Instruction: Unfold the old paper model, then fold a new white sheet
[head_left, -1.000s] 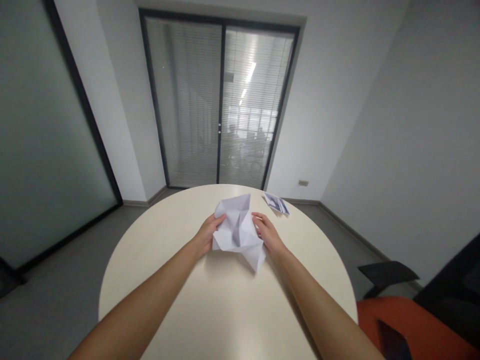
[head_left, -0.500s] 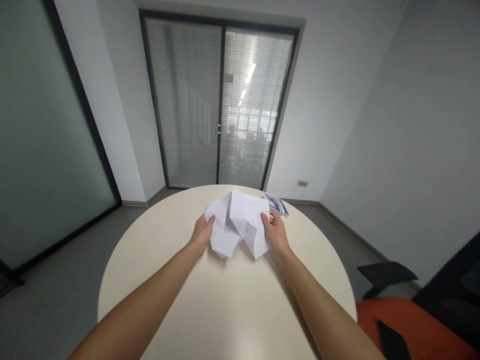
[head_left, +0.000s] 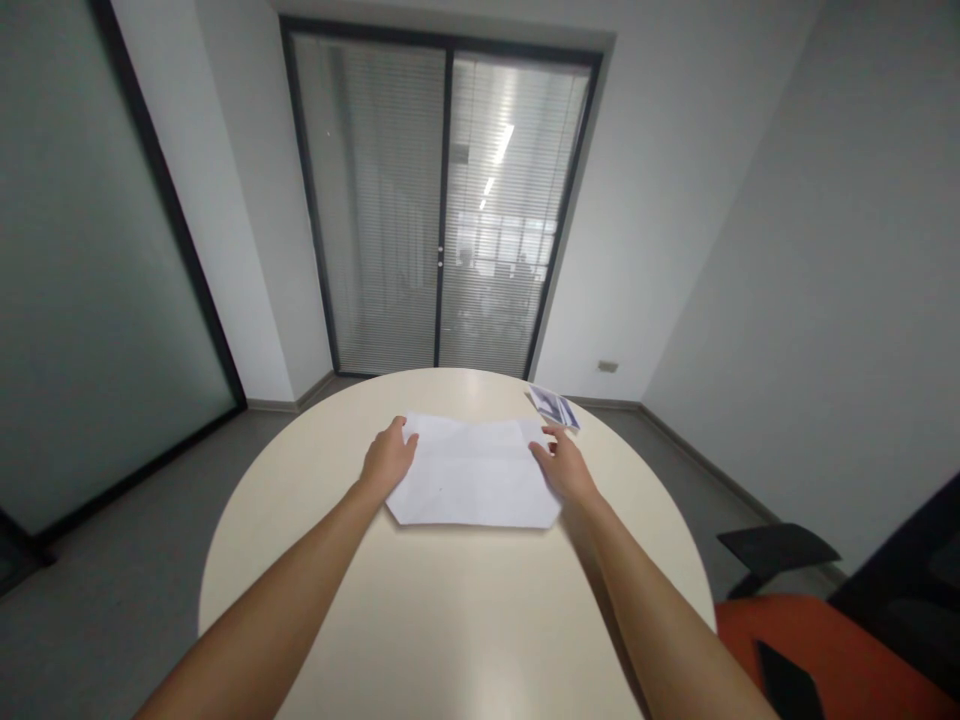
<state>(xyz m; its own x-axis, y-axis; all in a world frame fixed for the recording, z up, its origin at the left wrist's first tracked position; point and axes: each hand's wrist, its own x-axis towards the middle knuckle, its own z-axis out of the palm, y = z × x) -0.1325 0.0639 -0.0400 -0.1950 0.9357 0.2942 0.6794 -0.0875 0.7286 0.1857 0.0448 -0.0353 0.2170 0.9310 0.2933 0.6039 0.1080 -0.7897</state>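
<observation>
A white sheet of paper (head_left: 472, 475) with cut-off front corners and faint crease lines is spread nearly flat low over the round table. My left hand (head_left: 388, 460) closes on its left edge, thumb over the top face. At the opposite edge is my right hand (head_left: 564, 465), its thumb lying on the paper and its fingers bent around the side. Fingertips under the sheet are hidden. Just beyond my right hand lies a printed card or photo (head_left: 553, 407), white with bluish-grey patterns.
The cream round table (head_left: 450, 610) fills the lower middle. An orange chair (head_left: 840, 650) with a black armrest (head_left: 778, 545) stands close at the right. Behind the table is a glass partition with blinds (head_left: 442, 210), and a frosted glass panel (head_left: 97, 280) is on the left.
The folded, buckled paper has opened out into a wide, nearly flat sheet. My left hand has shifted left and my right hand slightly right, so they are farther apart.
</observation>
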